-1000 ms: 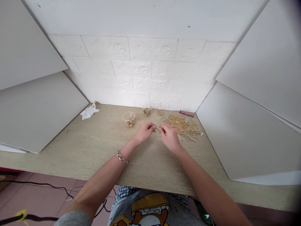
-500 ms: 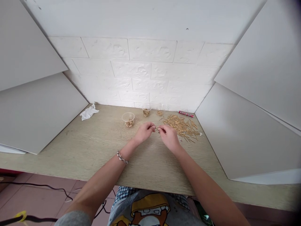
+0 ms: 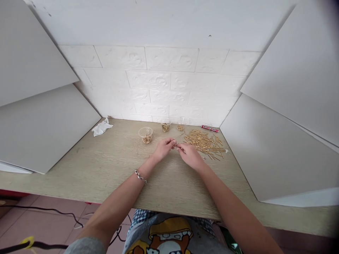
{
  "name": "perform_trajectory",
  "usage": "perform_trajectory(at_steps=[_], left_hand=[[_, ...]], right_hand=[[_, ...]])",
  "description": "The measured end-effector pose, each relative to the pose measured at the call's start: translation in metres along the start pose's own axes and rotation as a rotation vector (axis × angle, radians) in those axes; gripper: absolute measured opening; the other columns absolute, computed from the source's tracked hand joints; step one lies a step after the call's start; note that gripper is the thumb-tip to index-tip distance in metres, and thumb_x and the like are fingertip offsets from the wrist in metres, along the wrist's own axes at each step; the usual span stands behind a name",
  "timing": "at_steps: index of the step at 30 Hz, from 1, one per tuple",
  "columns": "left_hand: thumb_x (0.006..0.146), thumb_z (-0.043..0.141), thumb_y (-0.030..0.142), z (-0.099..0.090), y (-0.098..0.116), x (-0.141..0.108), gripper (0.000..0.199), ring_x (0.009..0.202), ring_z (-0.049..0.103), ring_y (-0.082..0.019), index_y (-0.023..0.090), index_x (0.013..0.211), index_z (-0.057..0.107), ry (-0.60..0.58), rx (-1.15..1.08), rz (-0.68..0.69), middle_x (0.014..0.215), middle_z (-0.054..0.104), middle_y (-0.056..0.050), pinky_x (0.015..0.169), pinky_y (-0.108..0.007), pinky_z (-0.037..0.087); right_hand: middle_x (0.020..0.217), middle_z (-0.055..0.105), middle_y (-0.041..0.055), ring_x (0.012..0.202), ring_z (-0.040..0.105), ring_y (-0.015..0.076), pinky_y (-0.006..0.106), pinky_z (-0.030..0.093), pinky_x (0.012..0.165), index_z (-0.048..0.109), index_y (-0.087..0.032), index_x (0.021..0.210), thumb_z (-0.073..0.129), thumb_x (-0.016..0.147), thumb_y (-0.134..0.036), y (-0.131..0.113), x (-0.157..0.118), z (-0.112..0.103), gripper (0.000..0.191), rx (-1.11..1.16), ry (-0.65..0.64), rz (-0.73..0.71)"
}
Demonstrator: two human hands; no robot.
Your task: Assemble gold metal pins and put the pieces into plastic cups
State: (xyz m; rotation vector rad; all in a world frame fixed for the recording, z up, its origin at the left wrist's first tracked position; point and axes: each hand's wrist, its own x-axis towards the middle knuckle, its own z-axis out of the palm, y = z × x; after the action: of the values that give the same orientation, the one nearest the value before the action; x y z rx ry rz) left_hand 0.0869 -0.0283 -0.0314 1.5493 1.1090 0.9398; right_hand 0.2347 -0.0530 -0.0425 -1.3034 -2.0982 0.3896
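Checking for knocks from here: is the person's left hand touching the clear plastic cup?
Apart. The head view shows the left hand away from the clear plastic cup, with the tabletop plainly visible between them.

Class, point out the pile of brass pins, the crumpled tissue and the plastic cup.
Pile of brass pins (image 3: 203,143), head view, middle of pile.
Crumpled tissue (image 3: 101,127), head view, its centre.
Plastic cup (image 3: 139,131), head view, left rim.

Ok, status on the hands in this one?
Left hand and right hand meeting at the fingertips, any held piece too small to tell. Loose brass-coloured rods just beyond the right hand. Clear plastic cup apart, beyond the left hand.
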Motion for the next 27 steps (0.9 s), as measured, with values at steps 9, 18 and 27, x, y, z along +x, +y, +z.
perform_trajectory(at_steps=[9,18,27], left_hand=[[0.062,0.066,0.04,0.005,0.004,-0.006,0.035,0.042,0.039,-0.001,0.014,0.079,0.05,-0.215,-0.486,-0.164,0.055,0.049,0.006,0.043,-0.016,0.03],[0.061,0.066,0.042,0.006,0.006,-0.007,0.043,0.043,0.043,-0.004,0.014,0.088,0.049,-0.275,-0.49,-0.14,0.053,0.049,0.005,0.04,-0.015,0.026],[0.083,0.027,0.05,0.003,-0.001,-0.001,0.047,0.046,0.039,-0.007,0.012,0.076,0.055,0.112,-0.044,-0.064,0.056,0.048,0.001,0.046,-0.02,0.033]], right_hand=[[0.046,0.041,-0.0039,0.041,0.042,0.0094,0.023,0.036,0.045,0.04,-0.019,0.057,0.03,0.082,-0.052,0.001,0.003,-0.002,0.044,0.609,0.039,0.35],[0.05,0.037,-0.0054,0.04,0.035,0.0074,0.02,0.03,0.039,0.049,-0.018,0.065,0.039,0.079,-0.048,-0.01,0.002,0.006,0.034,0.814,-0.074,0.313],[0.057,0.053,0.0005,0.053,0.044,0.0119,0.023,0.025,0.049,0.051,-0.019,0.059,0.041,0.08,-0.026,-0.002,0.0,0.004,0.025,-0.154,-0.004,0.123]])
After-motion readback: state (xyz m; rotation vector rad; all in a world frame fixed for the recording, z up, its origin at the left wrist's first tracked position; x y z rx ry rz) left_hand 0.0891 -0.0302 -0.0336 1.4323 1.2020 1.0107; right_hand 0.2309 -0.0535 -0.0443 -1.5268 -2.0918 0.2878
